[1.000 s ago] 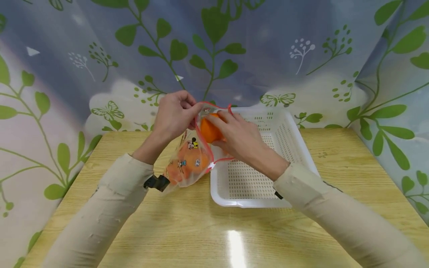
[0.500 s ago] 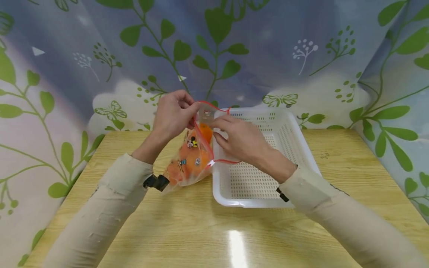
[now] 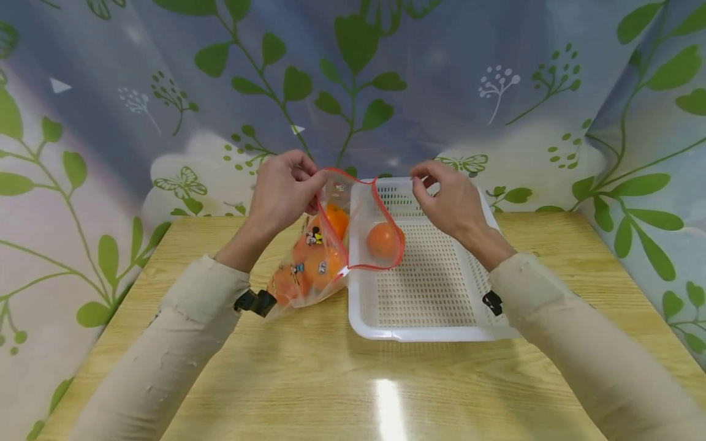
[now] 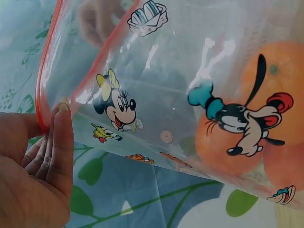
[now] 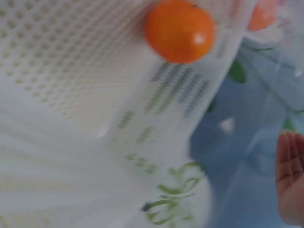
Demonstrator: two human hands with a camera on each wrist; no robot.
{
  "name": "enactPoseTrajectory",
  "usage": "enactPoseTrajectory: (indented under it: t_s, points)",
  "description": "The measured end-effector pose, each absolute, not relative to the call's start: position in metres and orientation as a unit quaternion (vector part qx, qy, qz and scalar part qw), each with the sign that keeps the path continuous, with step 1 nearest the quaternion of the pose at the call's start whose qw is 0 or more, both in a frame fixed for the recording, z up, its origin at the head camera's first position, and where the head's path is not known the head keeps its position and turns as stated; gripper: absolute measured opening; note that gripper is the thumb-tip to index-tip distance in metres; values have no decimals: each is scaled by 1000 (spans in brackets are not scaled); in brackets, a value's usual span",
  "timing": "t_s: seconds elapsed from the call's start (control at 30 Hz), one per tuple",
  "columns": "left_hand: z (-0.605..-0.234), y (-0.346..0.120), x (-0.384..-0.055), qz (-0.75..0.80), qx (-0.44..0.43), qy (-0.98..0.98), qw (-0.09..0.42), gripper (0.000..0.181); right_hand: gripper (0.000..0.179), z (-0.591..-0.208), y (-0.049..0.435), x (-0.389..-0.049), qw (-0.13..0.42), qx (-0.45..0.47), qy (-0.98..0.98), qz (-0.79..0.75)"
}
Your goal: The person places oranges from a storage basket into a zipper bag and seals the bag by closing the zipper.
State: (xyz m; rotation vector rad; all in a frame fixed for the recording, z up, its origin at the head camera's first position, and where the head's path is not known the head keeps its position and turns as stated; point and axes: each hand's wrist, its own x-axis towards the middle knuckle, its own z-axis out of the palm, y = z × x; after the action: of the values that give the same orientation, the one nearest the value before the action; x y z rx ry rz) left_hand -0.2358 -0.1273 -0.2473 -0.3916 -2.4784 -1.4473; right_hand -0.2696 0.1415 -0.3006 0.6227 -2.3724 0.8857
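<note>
Round oranges point(image 3: 324, 269) in a clear, red-rimmed plastic bag point(image 4: 161, 107), another orange point(image 5: 180, 31) in the white plastic basket point(image 3: 436, 334)!
Left hand point(image 3: 284, 193) pinches the bag; right hand point(image 3: 452, 199) hovers, released.

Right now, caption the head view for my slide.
Left fingers pinch a red-edged bag of oranges; right fingers hover above a white basket holding one orange.

The bag point(image 4: 161, 102) is clear, with red edging point(image 3: 390, 214), a white slider point(image 3: 343, 271) and multicoloured cartoon prints: one figure wears a yellow bow point(image 4: 105, 87), another a teal hat point(image 4: 204, 97). Fruits point(image 5: 180, 31) are orange, paler where seen through the bag. The basket point(image 3: 375, 332) is white, patterned with rows of small holes point(image 3: 425, 297). The table point(image 3: 298, 380) is yellowish wood with fine grain and one white streak of glare point(image 3: 390, 407). Sleeves point(image 3: 557, 321) are plain beige; wrist devices point(image 3: 256, 302), black. The backdrop point(image 3: 441, 104) is blue-grey and white, printed with green leaves point(image 3: 356, 52), sprigs point(image 3: 499, 86) and outlined butterflies point(image 3: 180, 184).
</note>
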Motion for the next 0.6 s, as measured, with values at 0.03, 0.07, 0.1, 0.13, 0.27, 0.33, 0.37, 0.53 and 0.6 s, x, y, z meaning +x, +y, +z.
enactPoseTrajectory:
  t_s: [0.03,0.07,0.1,0.13,0.27,0.33,0.37,0.53,0.6]
  points:
    - [-248,-128,-236,-496,-135,-849,122,15,20,-303,145,-273,246,219,-884,331]
    - [-248,-129,-235,-496,-135,-849,121,15,21,-306,149,-276,225,211,-891,333]
    - [-248,-129,-235,-495,-135,-850,121,15,23,-308,151,-279,199,204,-898,336]
    - [-247,-130,-234,-494,-137,-850,122,15,26,-309,154,-281,171,199,-904,337]
    - [-246,-131,-233,-490,-140,-851,126,15,38,-315,157,-291,43,195,-927,318]
    - [-245,-131,-233,-490,-138,-851,129,15,47,-318,155,-295,-14,209,-932,295]
    - [-245,-130,-233,-492,-138,-850,129,15,52,-320,154,-296,-38,216,-934,281]
    - [-246,-125,-234,-506,-147,-841,122,16,74,-333,146,-299,-124,256,-932,224]
    - [-246,-123,-234,-509,-149,-839,119,16,77,-337,143,-298,-142,263,-930,214]
